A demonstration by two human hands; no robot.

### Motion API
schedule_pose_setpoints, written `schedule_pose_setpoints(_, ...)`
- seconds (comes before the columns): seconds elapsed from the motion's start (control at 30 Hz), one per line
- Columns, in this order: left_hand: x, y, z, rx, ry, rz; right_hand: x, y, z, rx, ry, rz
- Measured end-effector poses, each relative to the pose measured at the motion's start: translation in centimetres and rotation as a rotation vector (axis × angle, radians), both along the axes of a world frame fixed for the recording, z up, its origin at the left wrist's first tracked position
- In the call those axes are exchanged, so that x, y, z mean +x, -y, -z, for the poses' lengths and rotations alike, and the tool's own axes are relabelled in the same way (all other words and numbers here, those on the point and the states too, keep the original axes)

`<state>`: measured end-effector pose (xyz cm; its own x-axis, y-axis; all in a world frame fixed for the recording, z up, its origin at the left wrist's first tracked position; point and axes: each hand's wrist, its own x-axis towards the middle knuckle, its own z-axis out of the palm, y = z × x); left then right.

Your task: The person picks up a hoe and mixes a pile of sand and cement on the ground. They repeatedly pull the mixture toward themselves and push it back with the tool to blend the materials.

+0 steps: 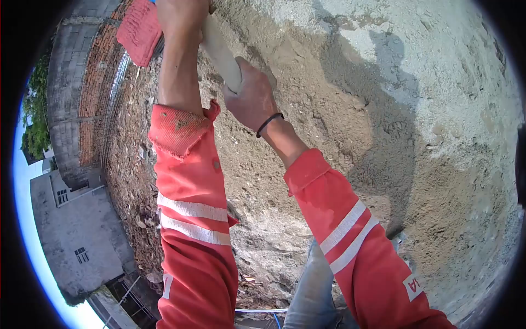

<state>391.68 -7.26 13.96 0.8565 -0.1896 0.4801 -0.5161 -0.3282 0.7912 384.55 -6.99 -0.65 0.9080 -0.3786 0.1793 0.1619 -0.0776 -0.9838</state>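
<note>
My left hand (181,19) is closed at the top edge of the view, partly cut off, around the upper stretch of a pale pole-like tool handle (219,52). Lower down, my right hand (252,96), with a dark band at the wrist, is wrapped round the same handle at its near end. The tool's head is out of view, so its kind does not show. Beneath both hands lies a heap of sandy, greyish-brown material (323,120), with shadows across it. Beside my left hand is a red, rough-textured piece (139,33) that I cannot identify.
A brick and block wall (90,88) rises at the left, with a grey building (82,233) beyond it. Rubble-strewn ground (131,181) runs along the heap's left side. My jeans-clad leg (312,296) shows at the bottom, near a thin blue line (276,319).
</note>
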Motion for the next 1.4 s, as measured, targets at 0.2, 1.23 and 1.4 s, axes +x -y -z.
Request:
schedule_pose_setpoints(0.2, -8.8, -16.5, 35.9, 0.593, -0.799, -0.560, -20.1, -11.6, 21.2, -0.063, -0.772, -0.291)
schedule_pose_setpoints(1.23, -51.8, 14.8, 53.8, -0.407, -1.690, -0.460, -72.3, 34.1, 25.7, -0.398, -0.945, -0.493)
schedule_pose_setpoints(1.4, -75.6, 26.3, 57.2, -0.689, -2.124, -0.332, -94.7, 42.1, 23.3, -0.675, -1.337, -0.394)
